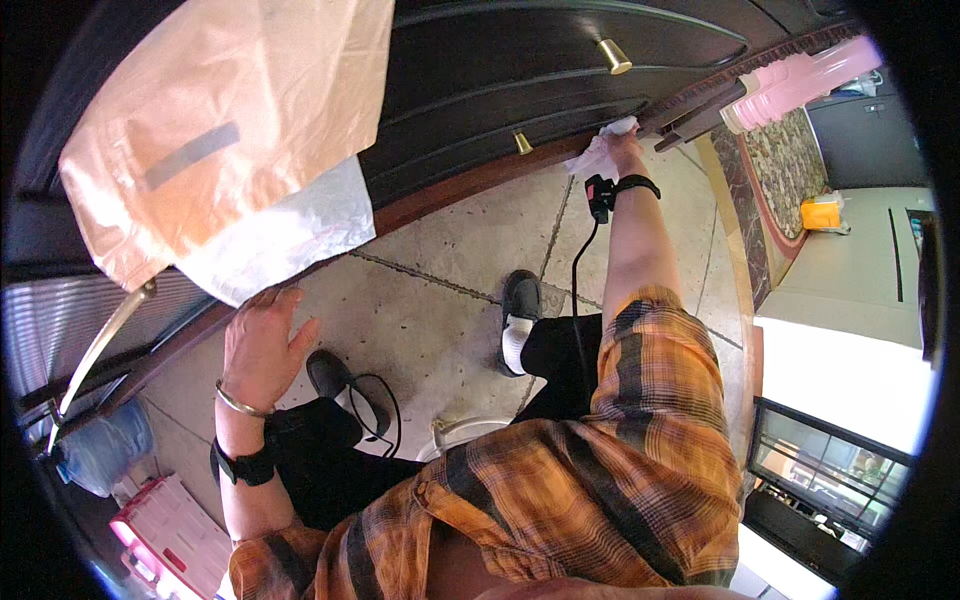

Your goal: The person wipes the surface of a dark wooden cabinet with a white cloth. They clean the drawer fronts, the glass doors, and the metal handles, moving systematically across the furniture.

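My right hand (622, 148) is stretched far forward, gripping a crumpled white cloth or paper wipe (592, 156) against the reddish-brown lower edge (465, 178) of a black piece of furniture (450, 97). Brass knobs (523, 142) stick out from its black front. My left hand (261, 341) holds nothing visible; its thumb stands apart and its fingertips reach the brown edge. Just beyond those fingers hangs a tan bag or sheet (247, 112) with a grey strip, and a shiny translucent plastic sheet (292, 232) shows beneath it.
A curved brass handle (97, 352) juts out at left. Below it are a blue water jug (109, 446) and a pink plastic crate (176, 532). Pink translucent cups (772, 94) lie at upper right. A black cable (576, 277) hangs from my right wrist device (600, 196) above the tile floor (427, 315).
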A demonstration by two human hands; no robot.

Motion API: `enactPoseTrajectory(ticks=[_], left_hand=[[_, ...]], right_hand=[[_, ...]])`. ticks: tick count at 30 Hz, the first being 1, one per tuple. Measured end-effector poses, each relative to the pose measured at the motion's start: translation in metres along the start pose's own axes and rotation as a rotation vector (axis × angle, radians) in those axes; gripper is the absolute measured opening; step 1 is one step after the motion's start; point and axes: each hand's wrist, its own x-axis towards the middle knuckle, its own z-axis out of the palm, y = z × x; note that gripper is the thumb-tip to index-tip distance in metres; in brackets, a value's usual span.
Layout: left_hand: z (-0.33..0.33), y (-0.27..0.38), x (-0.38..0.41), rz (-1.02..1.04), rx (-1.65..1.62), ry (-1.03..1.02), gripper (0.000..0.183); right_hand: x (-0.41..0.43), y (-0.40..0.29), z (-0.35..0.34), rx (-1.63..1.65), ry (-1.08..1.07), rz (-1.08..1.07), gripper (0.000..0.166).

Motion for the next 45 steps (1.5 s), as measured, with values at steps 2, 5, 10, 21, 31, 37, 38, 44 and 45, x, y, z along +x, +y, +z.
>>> enactPoseTrajectory(ticks=[2, 5, 10, 21, 31, 37, 38, 44, 45], left_hand=[[0.003, 0.001, 0.001, 0.016, 0.026, -0.011, 0.037], [0.005, -0.003, 0.002, 0.071, 0.012, 0.029, 0.037], [0.001, -0.008, -0.006, 0.068, 0.029, 0.054, 0.034], [-0.023, -0.056, -0.016, -0.126, 0.08, 0.24, 0.037], [-0.027, -0.08, -0.031, -0.224, -0.017, 0.236, 0.041], [-0.021, -0.105, -0.034, -0.224, -0.026, 0.326, 0.039], [-0.019, -0.109, -0.033, -0.228, -0.041, 0.339, 0.039], [-0.019, -0.114, -0.027, -0.254, -0.004, 0.256, 0.04], [-0.024, -0.112, -0.026, -0.284, 0.006, 0.191, 0.042]], right_hand=[[0.005, -0.002, -0.001, -0.115, -0.054, -0.112, 0.098], [0.0, -0.002, -0.006, -0.113, -0.052, -0.161, 0.097], [-0.066, -0.041, -0.007, -0.069, -0.035, -0.115, 0.089], [-0.325, -0.161, 0.054, -0.257, -0.216, -0.698, 0.05], [-0.543, -0.275, 0.125, 0.046, -0.303, -1.243, 0.032], [-0.567, -0.286, 0.113, -0.065, -0.456, -1.418, 0.033], [-0.566, -0.282, 0.111, -0.081, -0.478, -1.505, 0.033], [-0.531, -0.246, 0.09, -0.061, -0.826, -1.075, 0.037], [-0.515, -0.239, 0.085, -0.069, -0.74, -1.086, 0.043]])
